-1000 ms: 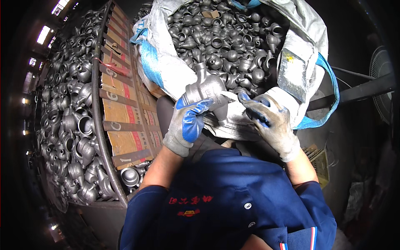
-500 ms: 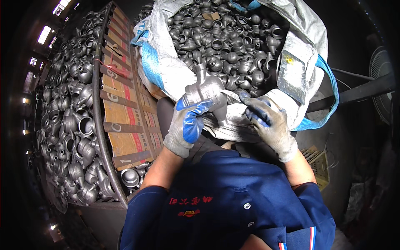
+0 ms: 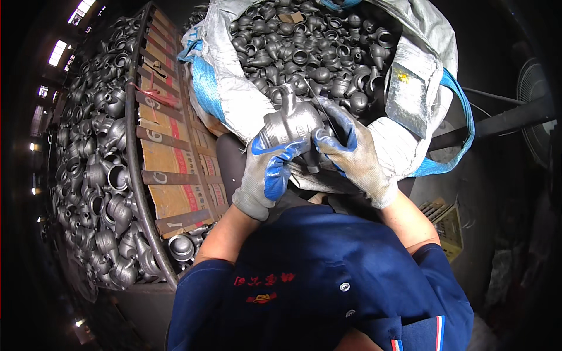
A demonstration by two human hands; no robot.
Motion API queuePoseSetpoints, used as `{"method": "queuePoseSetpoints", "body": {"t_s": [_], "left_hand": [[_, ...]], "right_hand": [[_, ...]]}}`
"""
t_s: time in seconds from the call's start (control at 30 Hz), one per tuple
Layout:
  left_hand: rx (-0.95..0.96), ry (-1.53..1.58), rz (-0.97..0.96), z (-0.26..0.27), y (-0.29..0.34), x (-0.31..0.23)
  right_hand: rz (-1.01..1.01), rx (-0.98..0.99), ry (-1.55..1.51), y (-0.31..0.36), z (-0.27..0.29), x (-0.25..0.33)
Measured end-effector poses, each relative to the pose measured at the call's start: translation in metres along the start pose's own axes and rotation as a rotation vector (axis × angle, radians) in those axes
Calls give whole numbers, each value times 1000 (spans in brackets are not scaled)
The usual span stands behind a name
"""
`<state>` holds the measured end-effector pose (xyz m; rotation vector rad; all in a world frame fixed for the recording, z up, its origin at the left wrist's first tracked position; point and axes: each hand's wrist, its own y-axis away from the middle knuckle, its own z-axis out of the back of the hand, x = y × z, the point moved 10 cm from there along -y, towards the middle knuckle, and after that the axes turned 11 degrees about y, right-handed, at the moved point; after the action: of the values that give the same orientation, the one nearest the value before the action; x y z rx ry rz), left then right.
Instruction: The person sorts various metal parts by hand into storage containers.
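My left hand (image 3: 268,172), in a grey glove with a blue palm, is closed round a grey metal valve body (image 3: 291,124). This casting has a ribbed neck pointing up and a wide ribbed end at the left. Close against its right side, my right hand (image 3: 354,152), gloved the same way, is closed with a thin, narrow metal tool (image 3: 316,96) between its fingers. The tool slants up and left past the casting's right side; it looks like a slim file, though its kind is not certain. The casting's underside is partly hidden by my fingers.
Beyond my hands stands a white bulk bag (image 3: 234,88) with blue straps, holding many grey castings (image 3: 300,57). A metal-framed bin (image 3: 140,146) heaped with similar castings is at the left. A yellow crate (image 3: 448,231) and a fan (image 3: 535,105) are at the right.
My right hand has moved left and in against the casting. The thin tool has swung from lying nearly level to standing steeply, its tip now higher. My left hand keeps its hold.
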<state>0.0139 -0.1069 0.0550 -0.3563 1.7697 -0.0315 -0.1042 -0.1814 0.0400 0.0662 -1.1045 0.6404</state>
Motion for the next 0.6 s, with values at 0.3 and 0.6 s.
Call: {"method": "queuePoseSetpoints", "body": {"t_s": [0.3,0.6], "left_hand": [[-244,737,236,12,10,65],[-42,674,235,-16,13,44]], "right_hand": [[-97,38,-447,-3,-3,-13],[-86,0,-345,6,9,-13]]}}
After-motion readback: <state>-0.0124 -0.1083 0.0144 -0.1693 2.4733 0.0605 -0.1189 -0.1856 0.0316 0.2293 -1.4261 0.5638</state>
